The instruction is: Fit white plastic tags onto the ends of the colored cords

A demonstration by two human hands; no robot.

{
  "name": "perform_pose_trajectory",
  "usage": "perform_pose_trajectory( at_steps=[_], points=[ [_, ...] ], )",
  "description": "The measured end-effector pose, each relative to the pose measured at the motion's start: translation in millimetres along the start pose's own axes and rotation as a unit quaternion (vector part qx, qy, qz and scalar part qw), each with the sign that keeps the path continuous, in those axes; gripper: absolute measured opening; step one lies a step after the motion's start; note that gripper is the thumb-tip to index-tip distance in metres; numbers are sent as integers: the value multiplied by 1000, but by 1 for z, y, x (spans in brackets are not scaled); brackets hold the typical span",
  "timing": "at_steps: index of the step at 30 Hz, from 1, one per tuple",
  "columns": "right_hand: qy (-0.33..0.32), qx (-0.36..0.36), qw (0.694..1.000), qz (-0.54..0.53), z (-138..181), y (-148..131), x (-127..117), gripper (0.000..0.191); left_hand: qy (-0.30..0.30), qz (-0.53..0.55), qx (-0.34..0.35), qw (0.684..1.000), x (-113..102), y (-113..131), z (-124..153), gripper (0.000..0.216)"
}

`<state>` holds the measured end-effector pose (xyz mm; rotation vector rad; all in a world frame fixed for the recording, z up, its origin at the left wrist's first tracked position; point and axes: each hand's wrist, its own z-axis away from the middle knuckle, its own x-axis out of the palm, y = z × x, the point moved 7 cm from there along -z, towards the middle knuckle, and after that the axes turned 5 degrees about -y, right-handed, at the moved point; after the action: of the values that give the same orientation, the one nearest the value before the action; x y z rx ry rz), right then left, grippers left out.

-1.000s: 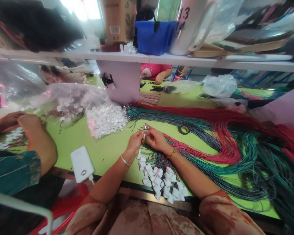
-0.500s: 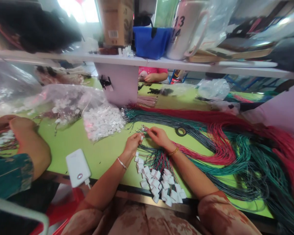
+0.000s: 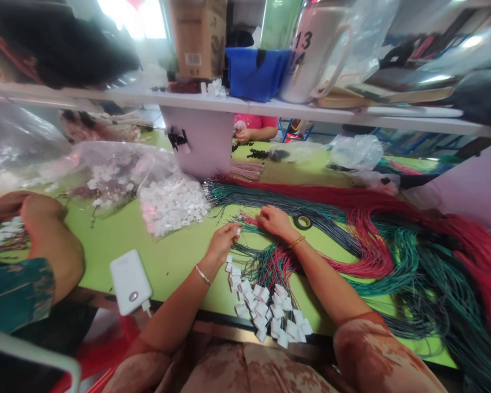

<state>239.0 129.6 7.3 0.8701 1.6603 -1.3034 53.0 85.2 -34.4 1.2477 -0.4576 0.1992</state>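
Note:
My left hand (image 3: 223, 243) is pinched on a small white connector, held just above the green table (image 3: 118, 240). My right hand (image 3: 275, 222) rests with curled fingers on the ends of the red and green wires (image 3: 368, 240) spread across the table. What its fingers hold is hidden. Below both hands lies a bunch of wired white connectors (image 3: 270, 314) near the table's front edge. A clear bag of loose white connectors (image 3: 169, 202) sits to the left of my left hand.
A white power bank (image 3: 130, 282) lies at the front edge. A roll of tape (image 3: 302, 221) sits by my right hand. A co-worker's arms (image 3: 45, 234) work at the left; another person's hand (image 3: 242, 135) shows across the table. A shelf (image 3: 245, 101) carries a blue bin, box and jug.
My right hand has moved right, away from my left hand, onto the loose wire ends. My left hand stays put with the connector.

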Motion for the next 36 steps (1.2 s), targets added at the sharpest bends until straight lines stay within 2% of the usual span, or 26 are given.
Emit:
perform_pose_trajectory(
  at_steps=[5,13,18,21,25,32,36],
  points=[
    [-28,4,992,-123,-8,-14,4,11,-10,-10,2,1000,3,0,1,29],
    [-22,-94,950,-296,-17,-74,-4,16,-5,23,7,1000,4,0,2,26],
    [-40,-55,936,-345,0,-66,1,19,-17,45,10,999,4,-1,1,26],
    [-63,-32,933,-353,16,-52,11,24,-33,54,7,998,7,-2,0,22],
    [-85,-35,929,-359,28,-45,21,25,-39,59,-8,997,10,-4,1,22],
    [-50,-67,944,-320,30,-50,22,15,-44,39,12,998,10,-2,3,22],
    [-21,-96,961,-257,34,-58,19,16,-24,-35,42,998,9,-1,3,25]
  ],
)
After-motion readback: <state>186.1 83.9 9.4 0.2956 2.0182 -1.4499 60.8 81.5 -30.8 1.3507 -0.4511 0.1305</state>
